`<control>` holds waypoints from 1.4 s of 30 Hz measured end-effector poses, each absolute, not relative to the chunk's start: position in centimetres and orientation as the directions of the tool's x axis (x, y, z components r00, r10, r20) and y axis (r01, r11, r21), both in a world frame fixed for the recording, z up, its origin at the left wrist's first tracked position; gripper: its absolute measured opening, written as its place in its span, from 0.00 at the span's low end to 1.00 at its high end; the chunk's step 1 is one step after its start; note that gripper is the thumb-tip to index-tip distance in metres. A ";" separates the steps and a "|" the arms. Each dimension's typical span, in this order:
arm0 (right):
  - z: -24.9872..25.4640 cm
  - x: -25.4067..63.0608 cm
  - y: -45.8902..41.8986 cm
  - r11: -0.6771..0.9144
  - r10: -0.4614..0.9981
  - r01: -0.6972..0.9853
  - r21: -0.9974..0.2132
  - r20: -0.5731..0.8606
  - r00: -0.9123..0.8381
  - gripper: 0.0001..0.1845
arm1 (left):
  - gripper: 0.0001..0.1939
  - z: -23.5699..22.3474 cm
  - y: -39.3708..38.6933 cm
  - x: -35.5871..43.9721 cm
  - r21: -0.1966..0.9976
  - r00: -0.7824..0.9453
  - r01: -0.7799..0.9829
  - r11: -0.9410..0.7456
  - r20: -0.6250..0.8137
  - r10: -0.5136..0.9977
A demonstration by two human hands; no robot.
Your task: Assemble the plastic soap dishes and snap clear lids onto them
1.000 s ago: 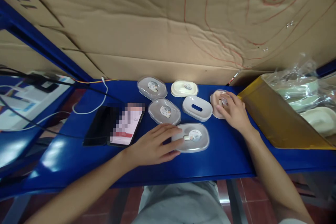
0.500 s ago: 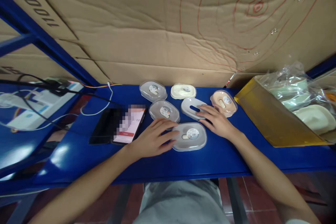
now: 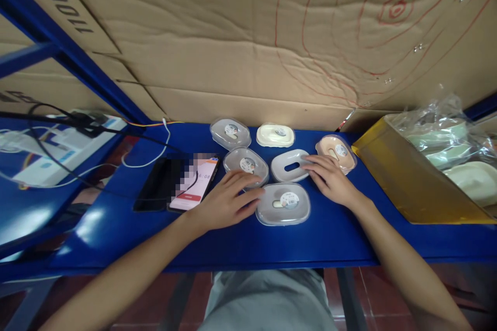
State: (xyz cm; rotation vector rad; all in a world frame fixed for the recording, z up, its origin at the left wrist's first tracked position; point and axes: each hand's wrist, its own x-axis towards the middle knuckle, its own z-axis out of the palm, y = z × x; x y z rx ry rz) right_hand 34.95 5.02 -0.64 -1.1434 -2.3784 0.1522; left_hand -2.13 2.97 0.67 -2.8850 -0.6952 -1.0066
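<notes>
My left hand [image 3: 233, 199] is open, palm down, its fingertips at the left edge of a grey oval soap dish [image 3: 274, 213] with a clear cover and a round label. My right hand [image 3: 332, 180] is open too, fingers stretched out with the tips at the right edge of a pale grey, uncovered oval piece [image 3: 280, 168] with a dark slot in its middle. Another covered grey dish [image 3: 233, 158] lies partly behind my left fingers. Farther back are a third grey dish [image 3: 221, 137] and a cream one [image 3: 267, 137]. A peach dish [image 3: 345, 161] sits just beyond my right hand.
On the right stands a yellow-edged box [image 3: 404, 181] with pale green and cream pieces and clear plastic bags. A lit phone [image 3: 202, 176] lies left of my left hand. Cables and a white power strip [image 3: 77, 147] are at far left. A cardboard wall [image 3: 194, 36] rises behind.
My right hand has drawn back to the right, uncovering more of the slotted piece, which has turned slightly. My left hand has barely moved. The whole view has shifted a little.
</notes>
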 end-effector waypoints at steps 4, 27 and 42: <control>-0.9 34.5 4.7 0.639 0.765 0.703 -0.313 0.363 -0.533 0.16 | 0.10 0.5 3.0 -2.0 0.121 0.710 0.421 -0.899 0.572 0.410; 1.1 30.4 19.2 0.460 0.882 0.825 -0.328 0.064 -0.466 0.41 | 0.09 0.6 5.0 -2.2 0.165 0.610 0.478 -0.863 0.644 0.461; 3.1 34.8 18.7 0.451 0.876 0.794 -0.408 0.032 -0.481 0.28 | 0.45 5.3 19.9 6.3 0.093 0.551 0.834 -0.543 -0.178 0.815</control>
